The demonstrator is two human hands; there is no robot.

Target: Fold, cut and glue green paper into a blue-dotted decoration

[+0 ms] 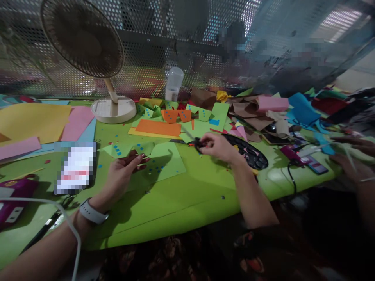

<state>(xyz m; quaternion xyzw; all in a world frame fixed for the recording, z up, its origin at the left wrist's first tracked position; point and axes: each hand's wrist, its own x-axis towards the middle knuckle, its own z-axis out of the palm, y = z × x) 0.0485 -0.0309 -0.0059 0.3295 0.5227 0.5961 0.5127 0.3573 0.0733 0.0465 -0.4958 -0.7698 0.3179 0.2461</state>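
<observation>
My left hand (124, 168), with a white watch band at the wrist, pinches a green paper cutout (148, 149) shaped like glasses and marked with blue dots. The cutout is over a light green sheet (172, 158) on the table. To the right, my right hand (215, 147) is closed around the dark handles of scissors (197, 144). Their blades point up and to the left, apart from the cutout. Just beyond the blades lie an orange sheet (158, 127) and an orange dotted paper glasses shape (176, 115). My fingers partly hide the handles.
A fan (113, 110) and a clear bottle (175, 80) stand at the back. A black tray (250, 154) sits beside my right forearm. Left are a phone (77, 166) and a white cable (73, 230). Another person's hands (354, 168) are at the right.
</observation>
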